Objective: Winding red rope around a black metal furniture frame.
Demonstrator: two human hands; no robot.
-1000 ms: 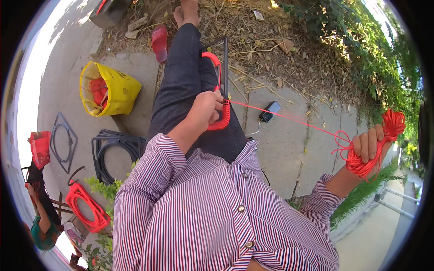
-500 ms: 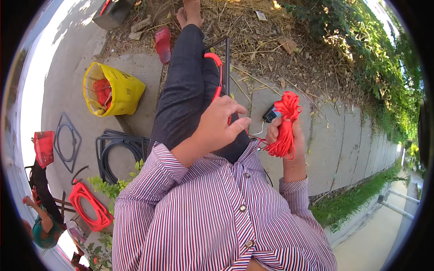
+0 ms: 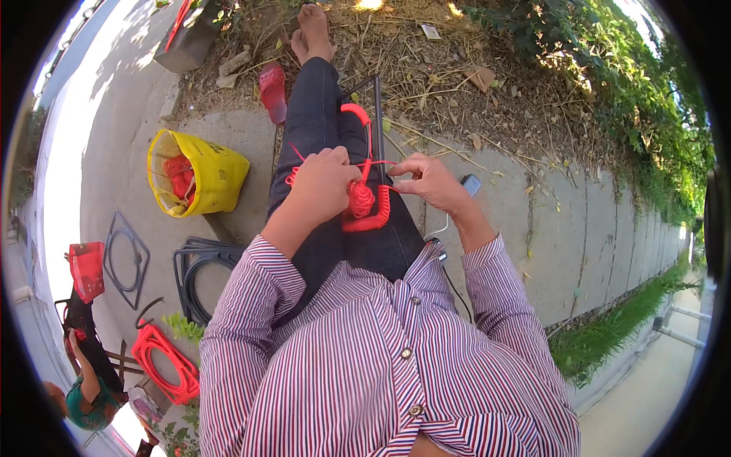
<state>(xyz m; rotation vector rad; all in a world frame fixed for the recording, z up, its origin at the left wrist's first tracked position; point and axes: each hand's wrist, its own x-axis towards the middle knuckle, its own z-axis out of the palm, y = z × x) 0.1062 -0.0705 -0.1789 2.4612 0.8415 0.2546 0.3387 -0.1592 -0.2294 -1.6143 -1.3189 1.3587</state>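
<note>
On my lap lies a dark metal frame point(image 3: 377, 114) with a curved hoop, part of it tightly wrapped in red cord point(image 3: 384, 207). My left hand point(image 3: 324, 185) is closed on a bundle of the same cord point(image 3: 361, 199), which bulges out beside its thumb over the hoop. A loose strand stretches from there across the frame's bar. At the bar's right side, my right hand point(image 3: 428, 183) pinches the cord between thumb and fingertips. The left fingertips are partly hidden behind the hand.
A yellow bag point(image 3: 221, 179) with red material inside stands at left. Dark frames point(image 3: 199, 274) and a red-wrapped frame point(image 3: 171, 373) lie below it. A red slipper point(image 3: 272, 91) is beside my leg; a small device point(image 3: 470, 185) sits at right. Another person point(image 3: 91, 404) is at lower left.
The cord bundle has passed from my right hand to my left, over the frame. My right hand has moved left to the bar and now pinches the strand.
</note>
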